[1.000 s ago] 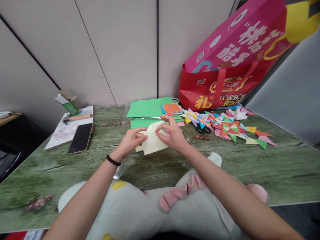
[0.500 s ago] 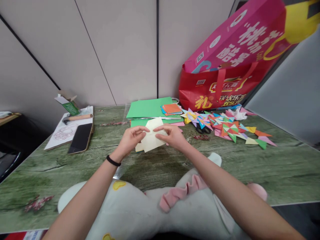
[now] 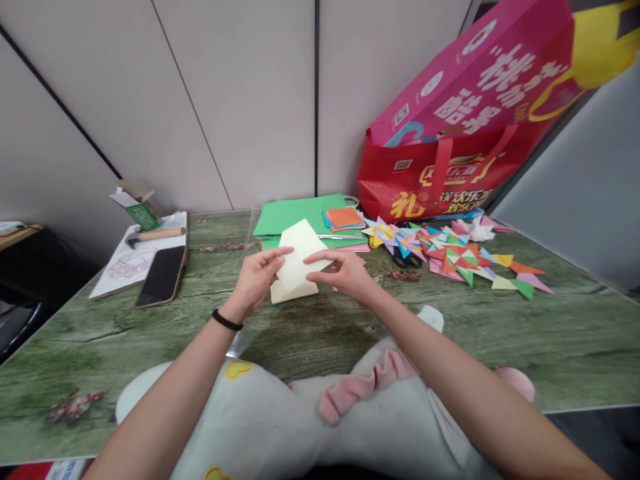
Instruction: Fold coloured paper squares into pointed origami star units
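Note:
Between my hands is a pale yellow sheet of paper (image 3: 299,257), tilted above the table with one corner pointing away from me. My left hand (image 3: 259,275) pinches its left edge between thumb and fingers. On the other side, my right hand (image 3: 345,272) has its thumb and fingers closed at the right part of the paper. Below the sheet lies a small stack of paper, its pale top (image 3: 300,291) partly hidden. Behind it are green sheets (image 3: 295,217) with small orange paper squares (image 3: 344,218) on top.
Folded paper shapes in many colours (image 3: 457,257) lie at the right, near black-handled scissors (image 3: 407,260). A red bag (image 3: 395,180) stands behind them. At the left are a hammer (image 3: 160,234), a phone (image 3: 161,277) and a green box (image 3: 143,215). A plush cushion (image 3: 280,420) is on my lap.
The yellow paper has turned and now shows a larger, smoother face with its corner higher. My right fingers have shifted slightly to the left; my left hand has barely moved.

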Demonstrator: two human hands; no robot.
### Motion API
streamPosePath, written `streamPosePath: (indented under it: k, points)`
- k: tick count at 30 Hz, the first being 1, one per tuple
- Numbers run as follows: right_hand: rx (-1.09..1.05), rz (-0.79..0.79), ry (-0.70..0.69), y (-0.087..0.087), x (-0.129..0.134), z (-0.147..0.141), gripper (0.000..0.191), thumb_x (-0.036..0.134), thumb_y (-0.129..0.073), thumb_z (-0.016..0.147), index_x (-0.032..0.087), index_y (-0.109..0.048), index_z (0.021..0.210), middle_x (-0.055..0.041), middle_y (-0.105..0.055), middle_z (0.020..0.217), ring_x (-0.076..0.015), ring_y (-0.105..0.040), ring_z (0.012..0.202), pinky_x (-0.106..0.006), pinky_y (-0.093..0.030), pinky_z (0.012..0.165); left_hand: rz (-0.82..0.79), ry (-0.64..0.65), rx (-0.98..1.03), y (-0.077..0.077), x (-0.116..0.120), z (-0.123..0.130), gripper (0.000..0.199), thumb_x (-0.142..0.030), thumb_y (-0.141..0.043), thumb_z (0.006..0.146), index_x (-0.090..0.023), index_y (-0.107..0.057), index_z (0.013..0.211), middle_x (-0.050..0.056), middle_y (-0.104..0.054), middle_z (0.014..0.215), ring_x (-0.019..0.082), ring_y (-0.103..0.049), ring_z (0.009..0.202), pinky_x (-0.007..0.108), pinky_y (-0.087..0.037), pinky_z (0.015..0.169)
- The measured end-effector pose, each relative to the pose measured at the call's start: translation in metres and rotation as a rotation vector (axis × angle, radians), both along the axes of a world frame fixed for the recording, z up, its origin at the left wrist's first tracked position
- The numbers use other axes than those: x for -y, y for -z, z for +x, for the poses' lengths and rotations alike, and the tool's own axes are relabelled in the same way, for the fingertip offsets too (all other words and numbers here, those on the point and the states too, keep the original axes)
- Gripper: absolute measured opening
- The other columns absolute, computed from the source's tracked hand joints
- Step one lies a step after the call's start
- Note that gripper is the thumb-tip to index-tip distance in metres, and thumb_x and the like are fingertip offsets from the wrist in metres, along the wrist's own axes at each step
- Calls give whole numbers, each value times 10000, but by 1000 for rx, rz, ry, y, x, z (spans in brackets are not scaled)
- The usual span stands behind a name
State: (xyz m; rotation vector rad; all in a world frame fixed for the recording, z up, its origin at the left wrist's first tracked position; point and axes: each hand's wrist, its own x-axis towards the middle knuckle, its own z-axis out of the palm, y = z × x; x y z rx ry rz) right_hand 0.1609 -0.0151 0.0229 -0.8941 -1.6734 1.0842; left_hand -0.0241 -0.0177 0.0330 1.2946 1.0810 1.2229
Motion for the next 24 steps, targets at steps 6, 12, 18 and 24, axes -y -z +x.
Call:
streamPosePath:
  k: [6, 12, 18, 24]
  points:
    - [-31, -42, -121, 8, -3, -2, 204, 214, -659, 629, 159, -669, 825, -26, -635, 812, -77, -526, 555, -196, -406, 464, -9, -31, 146, -2, 1, 4, 282, -225, -680, 627, -136, -683, 895, -5, -617, 628, 58, -487, 523, 167, -380, 467]
    - [4, -49, 21, -2, 2, -3, 224, 276, -742, 547, 127, -666, 696, -21, -624, 678, -67, -479, 488, -185, -322, 392, -53, 40, 209, -9, 6, 8, 265, -219, -686, 635, -121, -684, 881, 8, -635, 633, 74, -537, 553, 177, -434, 511]
    - [-8, -55, 74, -4, 1, -2, 203, 297, -734, 559, 139, -654, 657, -13, -601, 599, -93, -505, 510, -194, -328, 389, -70, 107, 245, -11, 8, 7, 269, -162, -652, 671, -137, -665, 938, 11, -659, 692, 70, -566, 585, 180, -475, 573]
    - [-96, -129, 146, 0, -2, -1, 278, 399, -701, 583, 141, -613, 636, 4, -566, 511, -82, -461, 418, -205, -325, 367, -26, 140, 264, -8, 7, 8, 232, -167, -645, 689, -123, -668, 915, 56, -687, 850, 154, -624, 817, 330, -488, 833]
